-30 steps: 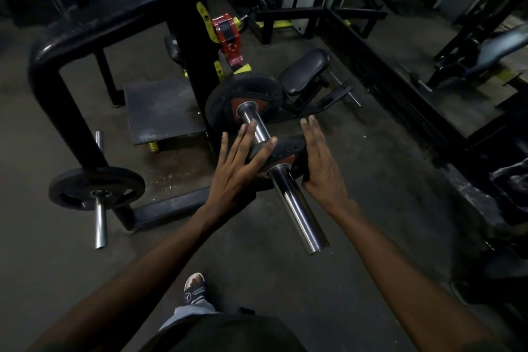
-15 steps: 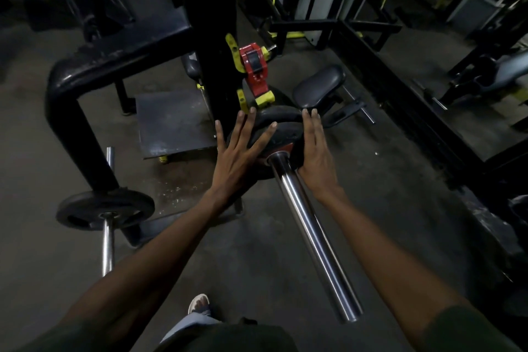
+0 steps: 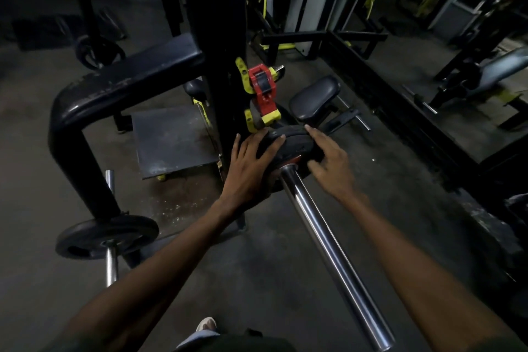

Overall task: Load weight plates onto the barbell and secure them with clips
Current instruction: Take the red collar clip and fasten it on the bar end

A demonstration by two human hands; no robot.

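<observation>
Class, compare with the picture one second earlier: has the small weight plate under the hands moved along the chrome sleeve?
Yes. The small plate has slid up the chrome sleeve, away from its free end, toward the black upright.

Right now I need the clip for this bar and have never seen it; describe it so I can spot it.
Follow the chrome barbell sleeve up to the black plate both hands touch. Just above it, on the black upright, sits the red clip, the only red thing among yellow fittings.

Concrete floor [image 3: 257,280] w/ machine frame [image 3: 71,157], footplate [image 3: 174,140] standing on it.
</observation>
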